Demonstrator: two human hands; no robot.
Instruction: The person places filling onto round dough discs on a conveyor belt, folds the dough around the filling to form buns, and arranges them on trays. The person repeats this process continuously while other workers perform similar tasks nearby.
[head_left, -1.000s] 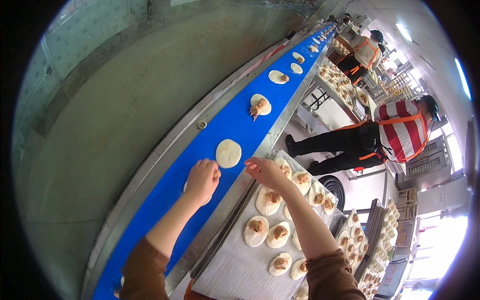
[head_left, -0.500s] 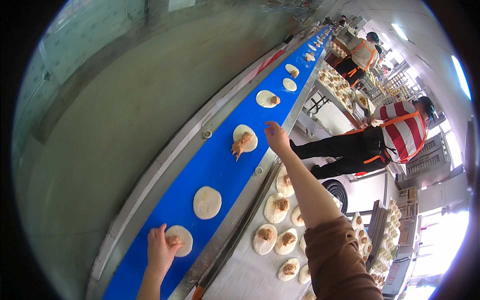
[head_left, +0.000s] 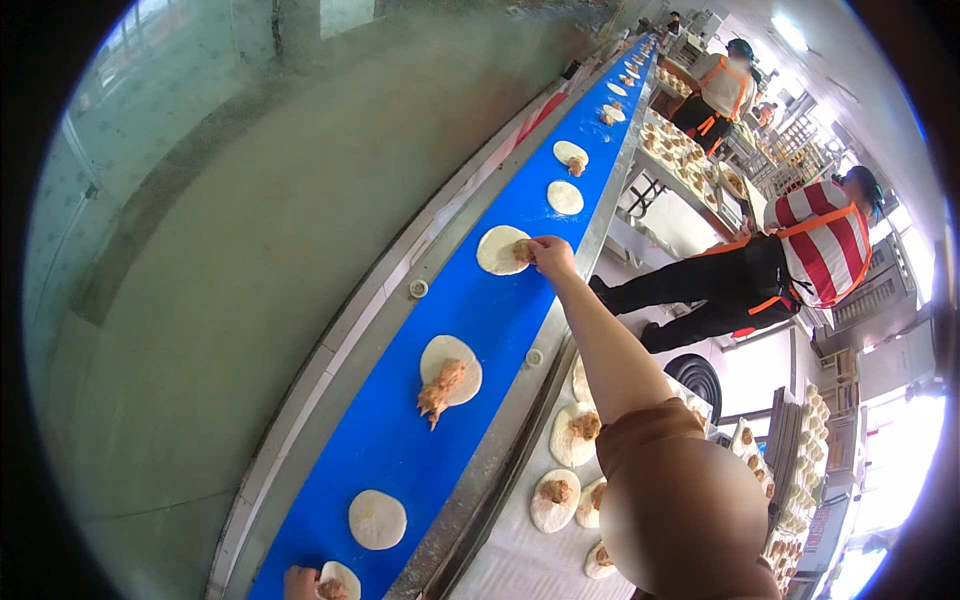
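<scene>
My right hand (head_left: 548, 257) reaches over the blue conveyor belt (head_left: 400, 420), fingertips pinched on a lump of brownish filling (head_left: 522, 250) at the right edge of a flat round dough disc (head_left: 497, 252). At the bottom edge of the view, my left hand (head_left: 301, 582) is partly cut off. Its curled fingers rest against the left rim of another dough disc (head_left: 345, 574) with filling on it. Between the hands lie a bare dough disc (head_left: 378, 520) and a dough disc (head_left: 438, 350) whose stringy filling (head_left: 440, 392) hangs over its lower edge onto the belt.
More dough discs (head_left: 565, 198) lie farther up the belt. Right of it, a tray (head_left: 510, 560) holds several filled discs. A worker in a striped shirt (head_left: 822, 245) stands to the right. Another worker (head_left: 725, 90) is farther back, by tables of dough pieces.
The dough discs have moved down the belt toward me. My right hand has gone from fingers apart to pinching filling on a disc. My left hand has moved down, almost out of view.
</scene>
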